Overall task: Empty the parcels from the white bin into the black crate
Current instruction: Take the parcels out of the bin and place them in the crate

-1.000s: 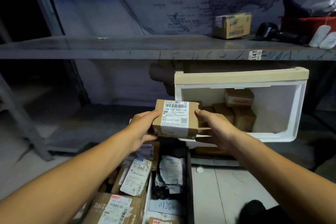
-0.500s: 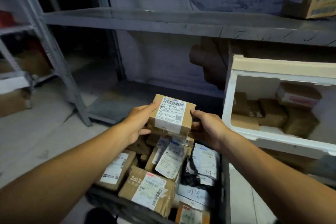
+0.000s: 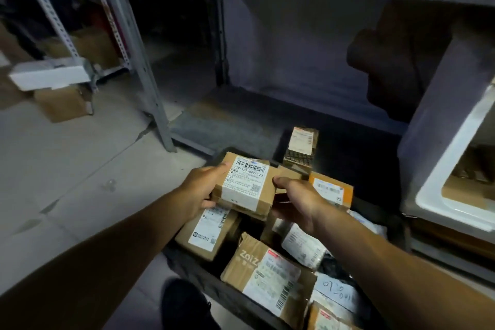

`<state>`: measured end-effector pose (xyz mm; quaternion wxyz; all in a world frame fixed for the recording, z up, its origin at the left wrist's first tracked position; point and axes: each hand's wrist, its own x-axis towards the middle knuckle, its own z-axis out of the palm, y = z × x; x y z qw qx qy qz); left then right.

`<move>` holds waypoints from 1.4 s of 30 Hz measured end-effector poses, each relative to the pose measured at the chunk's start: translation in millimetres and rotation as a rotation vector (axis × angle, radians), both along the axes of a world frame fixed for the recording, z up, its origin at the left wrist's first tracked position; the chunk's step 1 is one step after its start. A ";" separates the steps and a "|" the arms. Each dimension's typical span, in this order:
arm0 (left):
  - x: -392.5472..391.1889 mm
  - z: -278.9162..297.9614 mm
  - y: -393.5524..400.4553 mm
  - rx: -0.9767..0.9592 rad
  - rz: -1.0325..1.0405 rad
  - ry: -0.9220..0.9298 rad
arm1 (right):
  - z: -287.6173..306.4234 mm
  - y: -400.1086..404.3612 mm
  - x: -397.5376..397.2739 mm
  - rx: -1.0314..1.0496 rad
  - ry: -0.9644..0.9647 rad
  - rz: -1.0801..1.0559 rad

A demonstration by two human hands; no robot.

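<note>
You hold a labelled cardboard parcel (image 3: pixel 245 184) over the packed black crate (image 3: pixel 203 280).

Nearest you, a "ZaiZ" box (image 3: pixel 270 274) and other labelled parcels fill the crate beneath your arms. Your left hand (image 3: pixel 199 191) and right hand (image 3: pixel 297 202) clamp the parcel's opposite ends, fingers curled round it. At right stands the white bin (image 3: pixel 452 195), more boxes inside. Beyond, a small package (image 3: pixel 301 147) rests on the low shelf (image 3: pixel 241 120).
</note>
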<state>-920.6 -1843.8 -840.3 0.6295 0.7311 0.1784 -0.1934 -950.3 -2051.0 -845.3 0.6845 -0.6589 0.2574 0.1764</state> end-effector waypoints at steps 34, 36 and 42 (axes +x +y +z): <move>36.0 -115.3 24.1 0.861 -0.183 -0.390 | -102.1 91.7 61.9 0.108 0.174 -0.026; 33.6 -117.4 22.7 0.905 -0.257 -0.376 | -97.3 90.9 60.4 0.108 0.156 -0.018; 34.6 -112.2 20.5 1.121 -0.531 -0.277 | -82.7 88.2 55.6 0.083 0.131 0.039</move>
